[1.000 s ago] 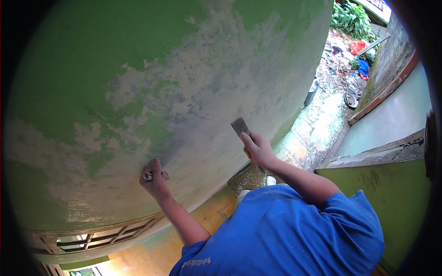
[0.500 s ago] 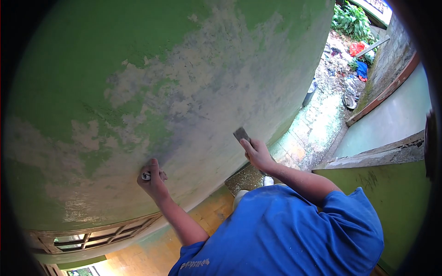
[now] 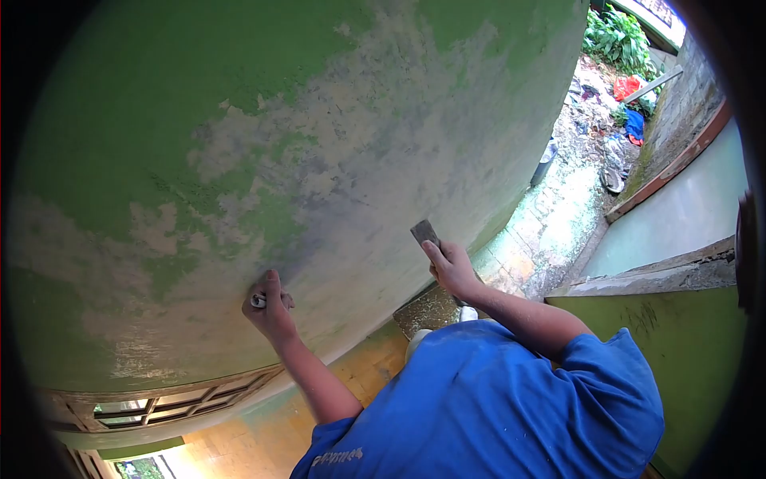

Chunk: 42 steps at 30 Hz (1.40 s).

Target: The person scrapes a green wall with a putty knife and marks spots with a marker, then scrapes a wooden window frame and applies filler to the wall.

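Observation:
My right hand [image 3: 453, 270] is wrapped round a flat grey scraper [image 3: 424, 231], its blade pointing up toward the wall. A dark end of the scraper shows below the palm. My left hand [image 3: 271, 307] is closed against the lower part of the wall, thumb up, around a small whitish thing with a round end [image 3: 257, 301]; most of it is hidden by the fingers, so I cannot tell its kind. Before both hands stands the wall [image 3: 359, 144], its green paint worn away to pale, patchy plaster.
A wooden-framed window [image 3: 159, 403] is set in the wall at lower left. Near my feet lies a speckled board [image 3: 427, 313] on yellowish floor tiles [image 3: 371, 359]. At right is a low green wall [image 3: 678, 343]. Outside, a dark bucket [image 3: 546, 162] and scattered rubbish [image 3: 630, 124] lie along the path.
The scraper and my right hand have shifted very slightly, the blade a little more upright. The whole view has moved a little; both hands keep their grip.

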{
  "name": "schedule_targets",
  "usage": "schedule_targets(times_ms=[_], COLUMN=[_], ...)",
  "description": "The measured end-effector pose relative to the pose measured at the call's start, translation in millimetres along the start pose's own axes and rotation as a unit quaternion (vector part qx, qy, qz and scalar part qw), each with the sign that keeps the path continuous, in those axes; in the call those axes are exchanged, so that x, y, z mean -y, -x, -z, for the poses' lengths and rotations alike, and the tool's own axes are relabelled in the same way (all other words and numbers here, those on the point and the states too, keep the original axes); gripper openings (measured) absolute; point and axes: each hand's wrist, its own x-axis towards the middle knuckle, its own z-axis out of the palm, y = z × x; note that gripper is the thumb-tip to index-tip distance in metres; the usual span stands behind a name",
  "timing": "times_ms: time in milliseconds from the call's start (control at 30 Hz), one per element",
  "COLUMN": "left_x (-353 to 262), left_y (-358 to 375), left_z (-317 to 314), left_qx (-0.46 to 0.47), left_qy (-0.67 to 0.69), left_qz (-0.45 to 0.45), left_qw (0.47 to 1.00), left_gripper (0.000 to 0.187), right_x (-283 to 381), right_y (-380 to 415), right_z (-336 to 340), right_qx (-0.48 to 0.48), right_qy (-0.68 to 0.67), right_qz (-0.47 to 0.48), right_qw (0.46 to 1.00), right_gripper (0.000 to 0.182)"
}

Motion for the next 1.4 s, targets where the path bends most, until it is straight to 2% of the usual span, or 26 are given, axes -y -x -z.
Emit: schedule_targets(times_ms=[67, 100, 167, 267, 400, 467, 567, 667, 767, 833, 900, 1067, 1167, 1233, 1300, 1367, 1400], left_x=[-0.5, 0.5, 2.2, -2.7, -0.2, -1.1, 1.1, -3.8, -2.2, -3.1, -4.0, -5.5, -0.5, -1.6, -0.5, 2.0, 0.7], left_y=[-0.2, -0.4, -0.6, 0.7, 0.4, 0.1, -0.8, 0.8, 0.8, 1.8, 0.2, 1.1, -1.1, -1.1, 0.5, -1.1, -2.3], left_z=[-1.4, -0.8, -0.8, -3.1, -3.4, -3.3, -0.6, -3.7, -4.1, -4.5, -2.1, -3.8, 0.1, -1.6, -2.3, -0.5, -0.2], left_qx=[-0.002, -0.001, -0.011, -0.018, -0.027, -0.024, -0.019, -0.025, -0.016, -0.015, -0.014, -0.015, -0.009, -0.010, -0.013, -0.016, -0.016], left_qy=[0.000, -0.001, -0.006, -0.019, -0.020, -0.018, -0.033, -0.033, -0.028, -0.027, -0.028, -0.030, -0.036, -0.031, -0.027, -0.030, -0.031], left_qz=[0.001, 0.000, -0.010, 0.005, 0.000, 0.002, 0.001, 0.005, -0.008, -0.001, 0.002, 0.006, 0.006, 0.007, 0.010, 0.006, 0.005], left_qw=[1.000, 1.000, 1.000, 1.000, 0.999, 1.000, 0.999, 0.999, 0.999, 1.000, 1.000, 0.999, 0.999, 0.999, 0.999, 0.999, 0.999], left_gripper=[0.037, 0.037, 0.039, 0.041, 0.041, 0.041, 0.041, 0.041, 0.041, 0.041, 0.041, 0.040, 0.040, 0.041, 0.041, 0.042, 0.042], right_x=[1.9, 28.4, 69.8, 76.0, 41.9, 10.4, -70.1, -72.1, -44.1, -0.2, 9.4, -0.8, -29.9, -24.5, -1.2, 20.9, 28.2], right_y=[-11.0, -20.7, -35.7, -31.9, -17.9, -5.7, -8.7, -0.4, -33.2, -62.9, -64.6, -46.6, -32.7, -27.6, -52.2, -70.3, -65.1], right_z=[-0.8, -5.3, -13.8, -11.3, 5.7, 20.7, 39.4, 48.0, 52.5, 47.9, 48.6, 54.7, 59.4, 57.7, 53.1, 44.4, 44.8], right_qx=[-0.015, -0.015, -0.016, 0.019, 0.030, 0.023, -0.002, -0.021, -0.045, -0.050, -0.047, -0.063, -0.057, -0.053, -0.058, -0.081, -0.080], right_qy=[0.003, 0.001, -0.078, -0.109, -0.088, -0.044, 0.018, 0.009, 0.053, -0.015, -0.030, -0.023, 0.058, 0.049, 0.071, -0.043, -0.045], right_qz=[-0.008, -0.008, 0.089, 0.065, 0.087, 0.005, -0.003, -0.020, 0.002, 0.029, 0.024, 0.042, 0.008, -0.028, -0.011, 0.044, 0.044], right_qw=[1.000, 1.000, 0.993, 0.992, 0.992, 0.999, 1.000, 1.000, 0.998, 0.998, 0.998, 0.997, 0.997, 0.997, 0.996, 0.995, 0.995], right_gripper=[0.042, 0.042, 0.042, 0.041, 0.041, 0.044, 0.040, 0.045, 0.050, 0.051, 0.051, 0.052, 0.053, 0.053, 0.052, 0.053, 0.053])
